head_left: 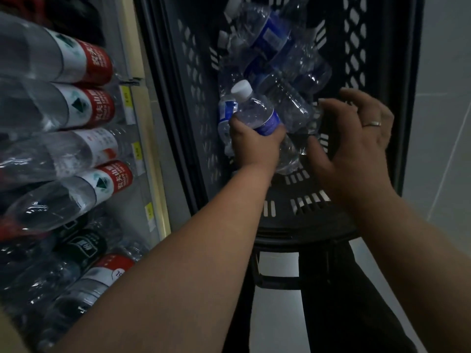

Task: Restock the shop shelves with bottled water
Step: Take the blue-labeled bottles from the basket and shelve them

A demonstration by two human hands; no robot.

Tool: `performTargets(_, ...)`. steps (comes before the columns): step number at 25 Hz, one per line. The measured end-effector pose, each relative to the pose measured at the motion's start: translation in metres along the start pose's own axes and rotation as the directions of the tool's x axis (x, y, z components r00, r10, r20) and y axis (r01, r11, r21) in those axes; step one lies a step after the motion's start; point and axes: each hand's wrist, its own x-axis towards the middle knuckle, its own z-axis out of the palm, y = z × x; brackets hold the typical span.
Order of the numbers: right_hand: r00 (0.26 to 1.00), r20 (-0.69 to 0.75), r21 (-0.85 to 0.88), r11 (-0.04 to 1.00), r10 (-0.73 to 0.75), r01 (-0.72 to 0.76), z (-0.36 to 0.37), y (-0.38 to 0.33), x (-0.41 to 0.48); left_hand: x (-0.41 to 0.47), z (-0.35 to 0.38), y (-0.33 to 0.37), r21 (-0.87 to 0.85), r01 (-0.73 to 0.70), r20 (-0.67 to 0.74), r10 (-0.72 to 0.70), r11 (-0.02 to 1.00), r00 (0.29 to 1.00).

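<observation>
The clear plastic bottle (257,115) has a white cap and blue label; the slotted plastic basket (193,98) is dark grey; shelf bottle labels (98,63) are red and white.

My left grip (254,143) is wrapped round a small clear water bottle (254,110) with a white cap and a blue label. The bottle is tilted with its cap uppermost, inside the dark slotted basket (188,72). More blue-labelled bottles (270,36) lie jumbled on their sides in the basket, beside and beyond it. Left of the basket, the shelf (142,105) holds larger clear bottles with red-and-white labels (84,62), packed side by side.
</observation>
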Motion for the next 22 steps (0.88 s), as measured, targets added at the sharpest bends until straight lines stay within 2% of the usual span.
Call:
performTargets(4, 0.998, 0.058, 0.026, 1.0, -0.017, 0.015, -0.006, -0.019, 0.029, 0.013, -0.032, 0.034, -0.007, -0.04, -0.015, 0.04, 0.999, 0.999)
performTargets(8, 0.996, 0.084, -0.042, 0.999, 0.008, -0.005, 0.005, -0.032, 0.08, 0.027, -0.052, 0.045, -0.007, -0.049, -0.023, 0.049, 0.999, 0.999)
performTargets(12, 0.988, 0.146, -0.071, 0.997, 0.053, -0.043, 0.036, -0.032, 0.128, 0.031, -0.052, 0.039, 0.003, -0.043, -0.003, 0.043, 0.999, 0.999)
performTargets(17, 0.967, 0.241, -0.099, 0.993, 0.083, -0.06, 0.071, -0.02, 0.176, 0.044, -0.038, 0.032, 0.012, -0.064, -0.06, 0.065, 0.998, 0.996)
performTargets(19, 0.964, 0.241, -0.041, 0.994, 0.111, -0.104, 0.075, -0.013, 0.184, 0.055, -0.03, 0.032, -0.028, -0.057, -0.071, 0.055, 0.998, 0.996)
performTargets(22, 0.958, 0.245, 0.198, 0.959, 0.153, -0.203, 0.071, -0.003, 0.182, 0.073, -0.018, 0.034, -0.091, -0.042, -0.066, 0.036, 0.995, 0.997)
